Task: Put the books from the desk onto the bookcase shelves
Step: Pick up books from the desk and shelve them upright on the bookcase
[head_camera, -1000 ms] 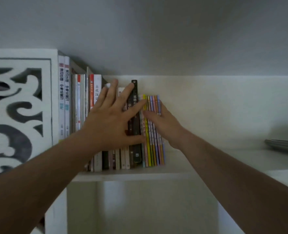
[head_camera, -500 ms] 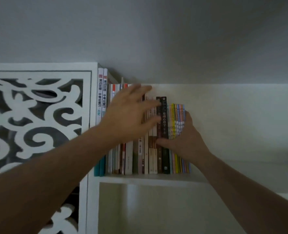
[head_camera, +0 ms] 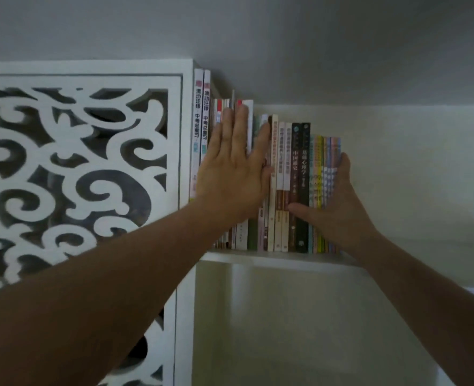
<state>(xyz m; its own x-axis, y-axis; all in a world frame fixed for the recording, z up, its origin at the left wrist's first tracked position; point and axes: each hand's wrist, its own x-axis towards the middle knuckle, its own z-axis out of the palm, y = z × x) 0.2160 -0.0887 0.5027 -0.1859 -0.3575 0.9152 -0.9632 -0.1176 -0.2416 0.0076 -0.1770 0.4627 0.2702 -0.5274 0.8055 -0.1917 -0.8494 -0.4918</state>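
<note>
I see the books (head_camera: 286,188) standing upright in a row on the shelf (head_camera: 272,257). My left hand (head_camera: 236,174) presses flat, fingers straight, on their spines. My right hand (head_camera: 333,207) cups the row's right end, thumb across the spines.

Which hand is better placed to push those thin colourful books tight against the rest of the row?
The right hand. It already cups the outer end of the thin colourful books, thumb across the spines. The left hand lies flat on spines further left.
</note>
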